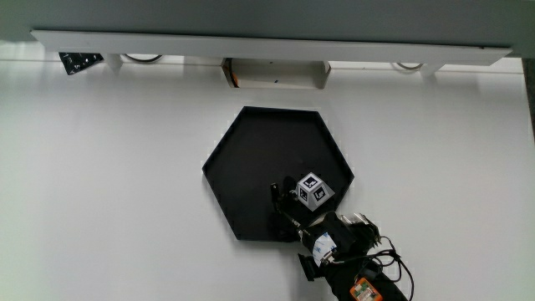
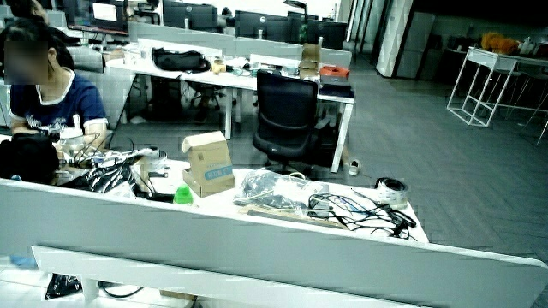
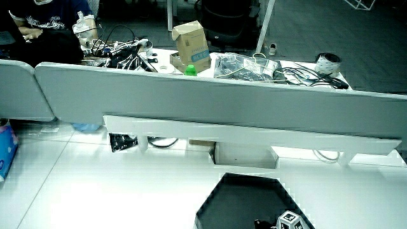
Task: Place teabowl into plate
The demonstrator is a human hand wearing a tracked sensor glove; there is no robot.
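Note:
A black hexagonal plate lies on the white table; in a side view its rim shows too. The gloved hand is over the part of the plate nearest the person, and the patterned cube on its back faces up. In a side view only the cube and a bit of the hand show. The forearm reaches in from the person's side of the table. I cannot pick out a teabowl: anything under the dark glove blends with the black plate.
A low white ledge with a boxy recess runs along the partition. A small black patterned tag hangs under the ledge. A blue pack stands at the table's edge. One side view shows only the partition.

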